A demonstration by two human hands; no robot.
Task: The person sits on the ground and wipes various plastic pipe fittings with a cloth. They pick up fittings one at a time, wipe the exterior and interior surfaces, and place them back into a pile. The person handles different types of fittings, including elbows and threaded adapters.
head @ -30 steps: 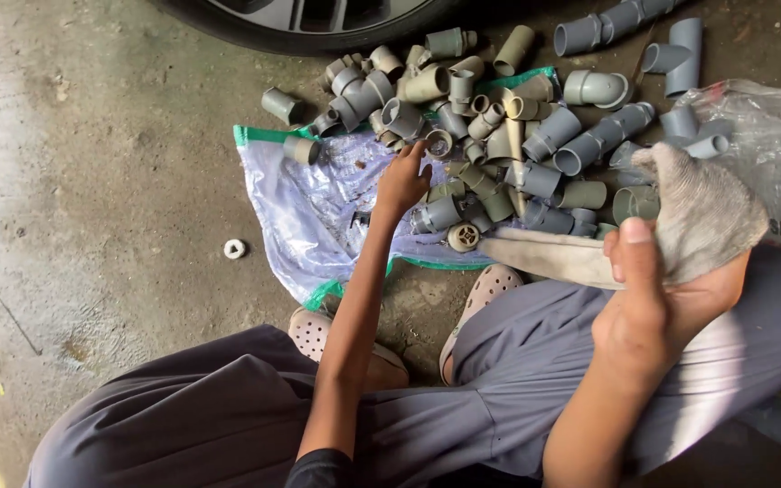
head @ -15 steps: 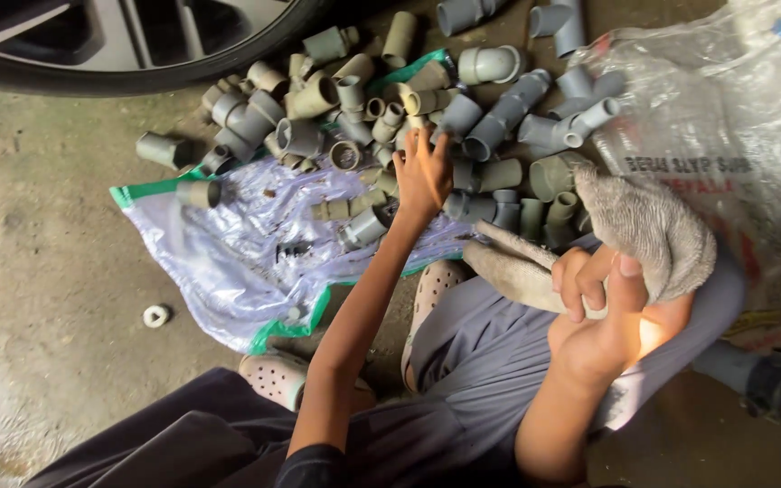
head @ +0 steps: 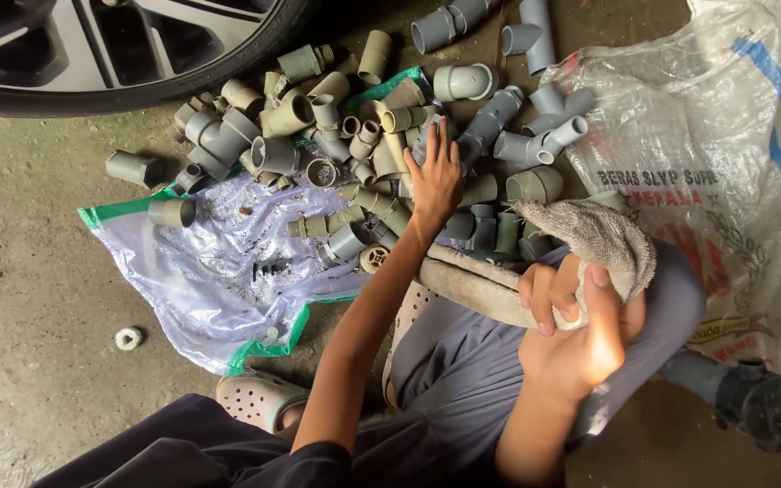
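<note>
Landmark: pile of grey pipe fittings (head: 363, 136), below the car wheel (head: 92, 45).
Left hand (head: 434, 176): fingers spread, flat on pile's middle, gripping nothing.
Right hand (head: 576, 334): closed around grey rag (head: 589, 239), near pile's lower right edge.

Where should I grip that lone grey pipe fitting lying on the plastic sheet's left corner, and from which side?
The short grey coupling lies on its side on the plastic sheet, apart from the pile. Probably best taken from above, fingers across its round barrel at mid-length; its left and near sides are free of other fittings. The left hand is nearest.
</note>
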